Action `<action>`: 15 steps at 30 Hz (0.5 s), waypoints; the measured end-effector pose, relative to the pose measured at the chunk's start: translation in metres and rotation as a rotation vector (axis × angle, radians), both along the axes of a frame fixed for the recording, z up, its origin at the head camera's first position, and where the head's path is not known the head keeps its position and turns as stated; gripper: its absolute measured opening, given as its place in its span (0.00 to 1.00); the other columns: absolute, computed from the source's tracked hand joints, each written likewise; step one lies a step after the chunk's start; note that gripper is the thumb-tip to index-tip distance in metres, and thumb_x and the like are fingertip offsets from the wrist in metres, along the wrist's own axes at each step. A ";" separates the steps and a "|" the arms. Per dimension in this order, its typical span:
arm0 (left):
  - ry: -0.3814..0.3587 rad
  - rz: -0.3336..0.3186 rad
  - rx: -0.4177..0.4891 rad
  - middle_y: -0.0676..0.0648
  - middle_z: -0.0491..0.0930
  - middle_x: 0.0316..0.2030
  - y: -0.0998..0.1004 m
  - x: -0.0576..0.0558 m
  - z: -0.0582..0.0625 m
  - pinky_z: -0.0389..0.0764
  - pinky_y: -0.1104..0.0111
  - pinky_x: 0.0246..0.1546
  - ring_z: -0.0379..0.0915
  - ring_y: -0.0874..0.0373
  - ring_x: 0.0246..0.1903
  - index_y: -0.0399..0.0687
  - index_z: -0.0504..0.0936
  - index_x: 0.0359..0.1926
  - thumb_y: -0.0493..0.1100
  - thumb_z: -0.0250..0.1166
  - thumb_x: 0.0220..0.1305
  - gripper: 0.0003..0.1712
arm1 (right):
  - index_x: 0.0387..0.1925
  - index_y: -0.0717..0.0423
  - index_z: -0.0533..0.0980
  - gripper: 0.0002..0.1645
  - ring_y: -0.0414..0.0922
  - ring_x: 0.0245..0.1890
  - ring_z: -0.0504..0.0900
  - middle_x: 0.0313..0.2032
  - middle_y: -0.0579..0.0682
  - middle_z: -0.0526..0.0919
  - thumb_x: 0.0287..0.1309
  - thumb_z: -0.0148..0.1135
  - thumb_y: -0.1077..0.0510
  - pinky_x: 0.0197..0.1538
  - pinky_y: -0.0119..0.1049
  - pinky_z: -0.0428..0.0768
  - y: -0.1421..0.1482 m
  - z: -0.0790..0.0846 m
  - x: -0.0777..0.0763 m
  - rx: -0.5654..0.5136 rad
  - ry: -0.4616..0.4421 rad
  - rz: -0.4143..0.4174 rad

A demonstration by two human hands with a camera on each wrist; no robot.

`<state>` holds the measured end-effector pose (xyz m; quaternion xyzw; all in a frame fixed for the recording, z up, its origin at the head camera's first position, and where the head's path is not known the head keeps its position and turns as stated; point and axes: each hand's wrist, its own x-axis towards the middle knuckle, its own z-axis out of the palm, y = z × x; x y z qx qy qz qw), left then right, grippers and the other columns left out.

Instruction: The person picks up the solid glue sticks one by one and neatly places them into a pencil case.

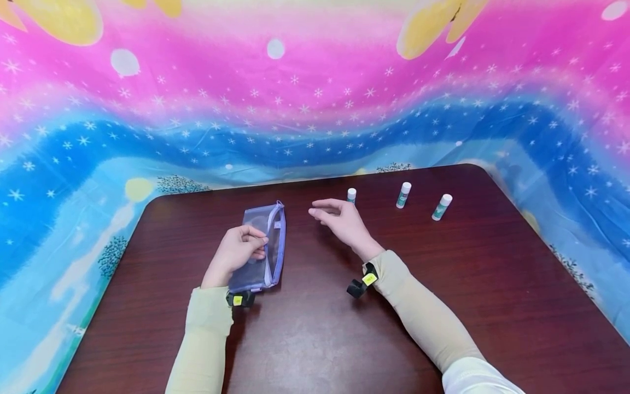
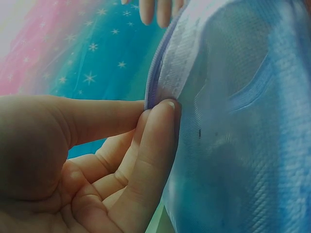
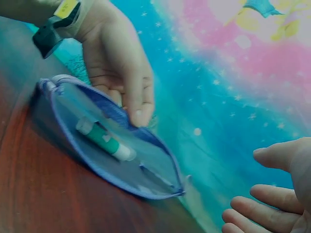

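A purple mesh zip pouch (image 1: 257, 215) lies on the table with its zipper undone and its mouth gaping. My left hand (image 1: 237, 250) pinches one zipper edge between thumb and fingers, holding the mouth apart. Inside the pouch, the right wrist view shows one glue stick (image 3: 104, 141) with a green label and white ends. My right hand (image 1: 346, 223) hovers to the right of the pouch, thumb and fingers apart, holding nothing. Just behind it stands a white-capped glue stick (image 1: 351, 194), its lower part hidden by the hand.
Two more glue sticks stand upright toward the back right, one (image 1: 403, 196) near the middle and another (image 1: 442, 207) farther right. The dark wooden table (image 1: 315, 339) ends at a pink and blue snowflake curtain (image 1: 315, 109). A black strap (image 1: 363, 280) hangs from the right wrist.
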<state>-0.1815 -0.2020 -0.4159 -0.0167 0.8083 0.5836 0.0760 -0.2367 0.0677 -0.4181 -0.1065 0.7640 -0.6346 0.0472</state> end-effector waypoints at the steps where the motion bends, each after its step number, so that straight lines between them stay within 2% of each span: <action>1: -0.001 0.000 0.002 0.37 0.84 0.32 0.000 0.000 0.000 0.88 0.60 0.35 0.83 0.53 0.26 0.26 0.80 0.46 0.32 0.64 0.70 0.10 | 0.55 0.56 0.83 0.21 0.59 0.49 0.85 0.45 0.51 0.88 0.64 0.71 0.51 0.53 0.44 0.84 0.002 0.002 0.000 -0.010 0.010 -0.004; 7: -0.003 0.000 0.008 0.38 0.84 0.31 0.001 0.000 0.000 0.88 0.61 0.34 0.82 0.55 0.25 0.26 0.80 0.46 0.31 0.64 0.70 0.09 | 0.56 0.57 0.83 0.22 0.58 0.50 0.85 0.48 0.52 0.87 0.64 0.71 0.53 0.53 0.39 0.84 0.010 0.014 0.000 -0.093 0.051 -0.004; 15: -0.003 -0.002 0.006 0.38 0.84 0.31 0.000 -0.001 -0.001 0.88 0.60 0.34 0.83 0.54 0.25 0.26 0.80 0.46 0.32 0.64 0.70 0.10 | 0.57 0.51 0.83 0.24 0.43 0.50 0.85 0.50 0.48 0.87 0.63 0.72 0.48 0.56 0.43 0.81 0.020 0.029 0.002 -0.066 0.084 -0.036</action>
